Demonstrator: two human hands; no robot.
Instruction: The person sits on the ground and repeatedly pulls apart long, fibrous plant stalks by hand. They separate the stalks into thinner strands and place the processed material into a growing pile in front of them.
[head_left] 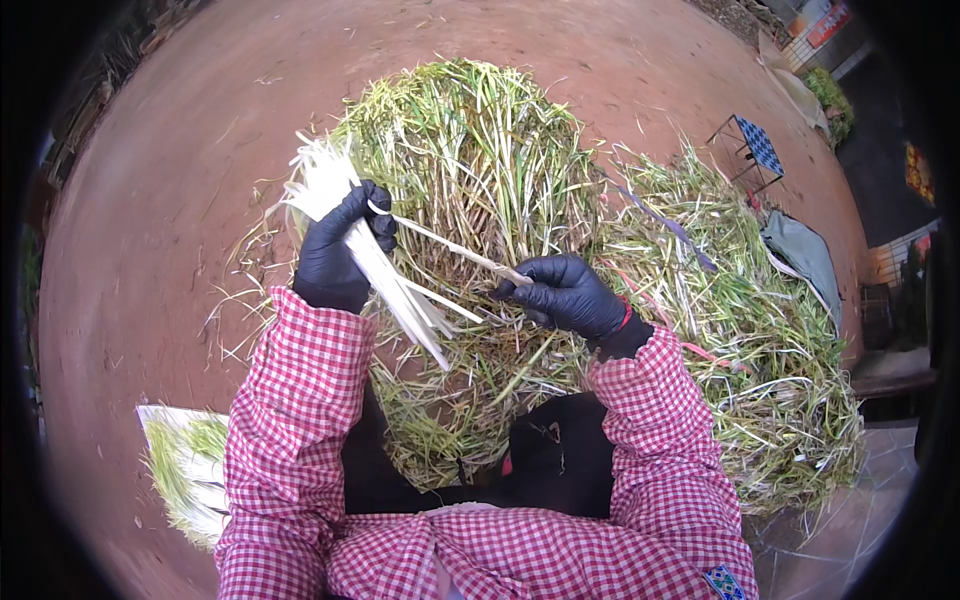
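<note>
My left hand (340,245), in a black glove, is closed round a bundle of long pale white stalks (325,175), which fan out above and below the fist. My gloved right hand (560,295), lower and to the right, pinches the darker end of a single thin stalk (445,242) that stretches across from my left hand. Beyond and beneath both hands lies a large heap of green and straw-coloured leafy plants (470,150), with roots and loose bits mixed in. A second mass of these plants (760,410) spreads to the right, with coloured strips among it.
A pile of trimmed stalks with green tops (185,460) lies on a light sheet at lower left. At upper right stand a small checked folding stool (758,145) and a grey cloth (805,260) on the heap's edge. Reddish earth ground (180,180) surrounds the heaps; paving shows at lower right.
</note>
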